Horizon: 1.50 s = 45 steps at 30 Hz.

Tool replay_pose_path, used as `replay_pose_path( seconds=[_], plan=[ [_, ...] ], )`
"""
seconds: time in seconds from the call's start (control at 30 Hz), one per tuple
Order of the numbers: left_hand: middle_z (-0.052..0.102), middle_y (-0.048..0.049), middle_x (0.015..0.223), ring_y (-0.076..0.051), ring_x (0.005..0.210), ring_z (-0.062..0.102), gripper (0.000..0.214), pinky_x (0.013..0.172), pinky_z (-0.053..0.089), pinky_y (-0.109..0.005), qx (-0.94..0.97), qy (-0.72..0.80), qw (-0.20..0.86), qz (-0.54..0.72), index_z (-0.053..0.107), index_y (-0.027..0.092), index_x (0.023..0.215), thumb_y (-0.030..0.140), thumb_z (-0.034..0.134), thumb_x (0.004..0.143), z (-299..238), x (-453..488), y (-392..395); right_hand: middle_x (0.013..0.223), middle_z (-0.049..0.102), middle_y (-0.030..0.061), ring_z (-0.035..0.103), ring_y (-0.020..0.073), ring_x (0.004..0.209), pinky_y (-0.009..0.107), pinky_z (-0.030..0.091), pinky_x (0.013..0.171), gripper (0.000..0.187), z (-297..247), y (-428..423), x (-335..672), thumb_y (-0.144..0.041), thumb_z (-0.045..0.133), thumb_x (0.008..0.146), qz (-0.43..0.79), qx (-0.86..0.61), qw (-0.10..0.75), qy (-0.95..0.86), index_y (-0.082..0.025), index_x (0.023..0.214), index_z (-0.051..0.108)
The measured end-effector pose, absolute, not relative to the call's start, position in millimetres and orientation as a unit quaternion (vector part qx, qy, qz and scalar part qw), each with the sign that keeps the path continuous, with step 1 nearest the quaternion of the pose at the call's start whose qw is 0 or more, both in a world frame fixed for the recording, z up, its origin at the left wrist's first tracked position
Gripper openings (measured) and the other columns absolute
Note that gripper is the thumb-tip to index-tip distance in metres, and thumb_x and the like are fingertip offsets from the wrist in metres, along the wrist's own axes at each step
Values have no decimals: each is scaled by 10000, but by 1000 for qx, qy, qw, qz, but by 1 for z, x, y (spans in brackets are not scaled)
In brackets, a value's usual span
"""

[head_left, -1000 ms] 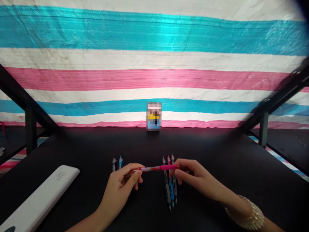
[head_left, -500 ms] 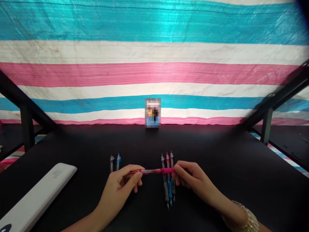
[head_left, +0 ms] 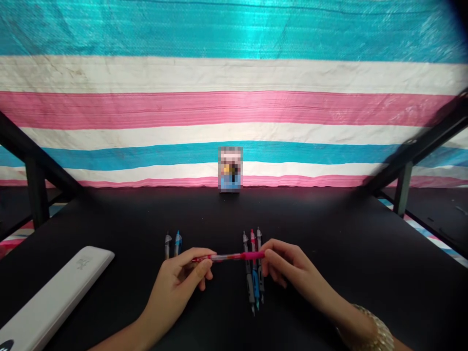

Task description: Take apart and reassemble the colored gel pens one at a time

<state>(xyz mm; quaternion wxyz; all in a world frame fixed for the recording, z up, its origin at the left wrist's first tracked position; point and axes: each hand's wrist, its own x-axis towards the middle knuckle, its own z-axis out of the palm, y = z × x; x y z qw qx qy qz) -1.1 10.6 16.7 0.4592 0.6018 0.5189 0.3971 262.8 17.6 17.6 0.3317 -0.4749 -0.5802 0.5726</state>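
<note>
A pink pen (head_left: 230, 257) with a clear barrel is held level between my two hands. My left hand (head_left: 186, 273) pinches its left end between thumb and fingers. At the pink grip end, the thumb and fingertips of my right hand (head_left: 287, 263) are closed on it. Behind and below this pen lie several pens side by side on the table, among them a grey pen (head_left: 249, 285) and a blue-gripped pen (head_left: 256, 282). Past my left hand, a dark-topped pen (head_left: 167, 243) and a blue-topped pen (head_left: 177, 242) show only their upper parts.
The black table (head_left: 146, 209) carries a long white device (head_left: 62, 297) at its left. A small blurred upright card or box (head_left: 230, 170) stands at the back edge. Black metal frame bars (head_left: 402, 190) rise at both sides before a striped tarpaulin (head_left: 234, 107).
Both hands keep hold of the pink pen, almost unmoved. The whole view has shifted slightly.
</note>
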Motion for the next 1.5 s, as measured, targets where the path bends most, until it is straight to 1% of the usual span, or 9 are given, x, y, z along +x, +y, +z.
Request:
replay_pose_path(
  seconds=[0.1,0.23,0.37,0.5,0.6,0.7,0.87,1.13,1.5],
  plan=[
    [686,-10,623,-142,497,619,246,520,511,-229,603,517,461,396,767,175,943,367,631,871,16,-1,11,642,584,0,422,86,511,217,316,463,489,16,17,263,-593,579,940,559,-481,335,-586,-159,717,594],
    [679,-9,621,-148,501,615,246,516,512,-235,596,521,462,401,773,184,928,377,635,864,16,-1,11,726,641,13,493,100,538,197,358,440,395,12,18,263,-560,636,916,583,-466,350,-567,-166,890,651],
    [682,-11,633,-146,514,617,245,524,508,-232,601,517,461,399,769,187,942,379,636,868,16,-1,12,655,642,15,511,89,487,178,366,400,462,10,18,261,-592,623,907,600,-474,349,-542,-157,752,601],
    [675,-8,639,-141,522,610,241,532,503,-227,601,520,453,404,763,189,946,380,633,874,15,-1,13,690,662,10,599,121,550,183,442,418,403,9,18,260,-542,726,847,633,-455,367,-507,-154,923,646],
    [677,-11,670,-139,537,608,241,542,500,-228,605,519,457,396,762,192,956,378,628,884,14,-1,12,694,693,40,628,128,556,195,469,433,416,9,18,260,-552,695,867,643,-453,369,-495,-139,860,646],
    [640,3,690,-129,543,592,221,540,485,-224,613,513,446,403,760,200,945,370,628,890,14,-1,12,703,697,40,636,133,585,197,476,454,374,11,18,261,-500,747,842,639,-441,385,-499,-142,847,640],
    [584,33,625,-134,554,586,193,560,486,-232,602,515,443,419,732,211,962,355,617,902,16,-3,13,660,642,-9,567,111,567,209,471,495,275,14,18,263,-392,782,835,624,-428,436,-486,-160,833,635],
    [556,56,547,-141,541,576,153,566,478,-249,587,515,439,445,677,203,920,343,622,891,15,-6,15,600,561,-39,455,89,515,195,339,463,167,8,16,270,-292,744,829,574,-441,519,-455,-173,782,637],
    [657,13,691,-110,510,570,140,552,481,-242,553,519,435,486,702,192,900,314,634,892,17,-9,16,615,548,-41,432,89,523,213,289,481,124,3,16,276,-222,730,804,556,-428,581,-413,-194,757,618]
  ],
)
